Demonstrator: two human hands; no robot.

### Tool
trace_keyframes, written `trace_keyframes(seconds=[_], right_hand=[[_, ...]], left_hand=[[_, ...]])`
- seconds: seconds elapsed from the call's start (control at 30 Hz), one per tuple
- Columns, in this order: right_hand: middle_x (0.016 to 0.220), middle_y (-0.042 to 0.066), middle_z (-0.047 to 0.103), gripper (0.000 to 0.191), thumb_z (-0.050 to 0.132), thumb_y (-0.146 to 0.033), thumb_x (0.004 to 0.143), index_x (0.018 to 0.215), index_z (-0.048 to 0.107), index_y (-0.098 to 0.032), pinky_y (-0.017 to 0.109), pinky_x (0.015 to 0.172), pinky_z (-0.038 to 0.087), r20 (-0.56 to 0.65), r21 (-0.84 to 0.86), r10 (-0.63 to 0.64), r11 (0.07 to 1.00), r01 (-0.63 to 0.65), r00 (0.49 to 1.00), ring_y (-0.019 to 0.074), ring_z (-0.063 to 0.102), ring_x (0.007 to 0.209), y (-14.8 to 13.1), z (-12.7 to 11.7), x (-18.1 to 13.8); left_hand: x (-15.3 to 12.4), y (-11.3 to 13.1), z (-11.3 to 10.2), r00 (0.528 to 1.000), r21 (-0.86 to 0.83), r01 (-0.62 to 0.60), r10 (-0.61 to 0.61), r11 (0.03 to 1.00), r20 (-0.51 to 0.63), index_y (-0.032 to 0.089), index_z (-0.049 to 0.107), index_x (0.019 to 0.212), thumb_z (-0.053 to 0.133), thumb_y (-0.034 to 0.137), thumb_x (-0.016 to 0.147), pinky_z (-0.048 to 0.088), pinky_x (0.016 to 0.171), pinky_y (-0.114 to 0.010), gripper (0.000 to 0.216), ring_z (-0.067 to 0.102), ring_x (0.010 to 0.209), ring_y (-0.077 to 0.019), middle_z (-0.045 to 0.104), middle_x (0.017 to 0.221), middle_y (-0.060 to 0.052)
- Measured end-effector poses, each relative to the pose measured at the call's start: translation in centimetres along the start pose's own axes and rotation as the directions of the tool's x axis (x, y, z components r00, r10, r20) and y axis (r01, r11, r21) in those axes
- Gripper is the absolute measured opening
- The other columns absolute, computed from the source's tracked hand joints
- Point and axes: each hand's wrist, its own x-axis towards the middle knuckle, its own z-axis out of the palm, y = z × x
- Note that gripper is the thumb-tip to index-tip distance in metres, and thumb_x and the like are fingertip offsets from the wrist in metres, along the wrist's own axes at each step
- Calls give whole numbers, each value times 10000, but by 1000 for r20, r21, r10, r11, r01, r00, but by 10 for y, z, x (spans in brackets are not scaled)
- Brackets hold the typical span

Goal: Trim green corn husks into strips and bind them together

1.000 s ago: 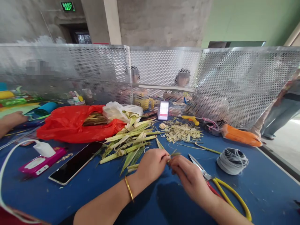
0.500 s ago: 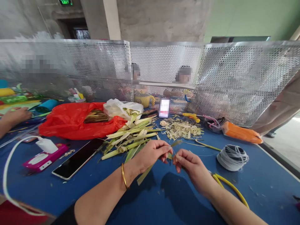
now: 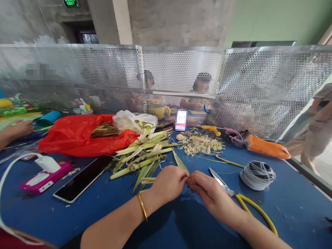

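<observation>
My left hand (image 3: 169,183), a gold bangle on its wrist, is closed in a pinch on a green husk strip (image 3: 180,161), which sticks up and away from the fingers. Fingertip to fingertip with it, my right hand (image 3: 209,193) is also pinched closed; what lies in its fingers is hidden. Scissors (image 3: 229,191) with yellow handles lie open-bladed on the table, partly behind my right forearm. A heap of pale green husks (image 3: 145,155) spreads beyond my left hand. To the right rests a spool of thin grey cord (image 3: 257,175).
On the blue table (image 3: 290,207) are husk scraps (image 3: 202,142), a red bag (image 3: 77,135), a dark phone (image 3: 83,180), a magenta power strip (image 3: 46,178), an upright lit phone (image 3: 181,119) and an orange packet (image 3: 268,147). A co-worker's hand (image 3: 22,128) is at far left. A perforated screen (image 3: 181,69) stands behind.
My hands have come together at the fingertips and moved slightly down. The thread visible between them is now hidden. More of the scissors shows, and a person has appeared at far right.
</observation>
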Motion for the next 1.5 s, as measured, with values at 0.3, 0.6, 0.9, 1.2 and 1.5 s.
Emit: trace_keyframes(seconds=[0.3,0.6,0.9,1.2,1.5], right_hand=[[708,-25,505,186,679,-275,807,719,559,-164,224,553,326,170,886,256,384,-261,952,67,359,537,6,-7,3],[784,16,591,194,633,-358,846,745,606,-194,276,718,438,-246,744,361,665,-63,899,148,523,733,2,17,4],[964,75,581,175,413,-206,951,840,544,-237,311,801,445,-323,-160,-118,985,69,939,202,563,917,6,12,-1],[1016,79,591,208,393,-198,955,787,513,-222,317,786,459,-213,-197,-50,980,8,976,186,587,904,8,-1,2],[955,57,626,190,494,-246,920,739,534,-205,330,823,447,-109,54,-8,998,14,994,184,575,918,23,-20,8]], left_hand=[[-4,-1,-20,927,-797,201,153,570,343,132,692,746,622,350,800,445,576,-216,236,520,549,-94,571,604,-1],[5,5,4,973,-851,180,-216,493,81,142,607,705,579,350,811,441,565,-222,235,495,531,-94,528,588,29],[-2,8,12,954,-139,50,-88,989,-286,203,700,806,468,231,870,405,692,-261,242,632,768,-174,714,818,-41],[-2,8,16,972,-141,59,-89,988,-217,205,717,860,481,259,871,395,662,-250,243,626,747,-170,714,819,-39],[4,-14,-5,957,-597,245,-91,764,276,154,694,845,550,347,814,443,606,-222,242,557,622,-125,643,715,-7]])
